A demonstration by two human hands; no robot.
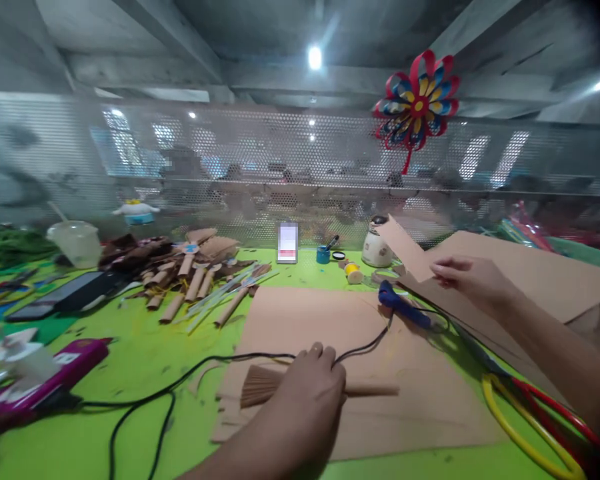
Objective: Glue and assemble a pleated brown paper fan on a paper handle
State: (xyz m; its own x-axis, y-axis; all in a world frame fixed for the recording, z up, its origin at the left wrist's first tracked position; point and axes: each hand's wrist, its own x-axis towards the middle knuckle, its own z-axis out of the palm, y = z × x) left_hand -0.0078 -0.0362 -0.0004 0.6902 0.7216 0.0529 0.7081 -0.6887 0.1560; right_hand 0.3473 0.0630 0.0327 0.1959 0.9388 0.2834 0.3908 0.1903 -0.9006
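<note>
My left hand (307, 393) is closed round a small brown paper broom (265, 387) with a fringed head and a rolled handle, held over a flat brown cardboard sheet (410, 393). My right hand (467, 277) pinches a strip of brown cardboard (405, 247) lifted above the table, at the right. A blue glue gun (403, 305) lies on the cardboard between the hands, its black cord (190, 380) running left across the green table (145, 347).
Rolled paper tubes (195, 283) are piled at back left beside a plastic cup (77, 241) and a dark phone (60, 299). A pink box (45, 380) sits front left. Yellow and red hoops (530, 413) lie front right. A paper pinwheel (417, 100) hangs on the mesh screen.
</note>
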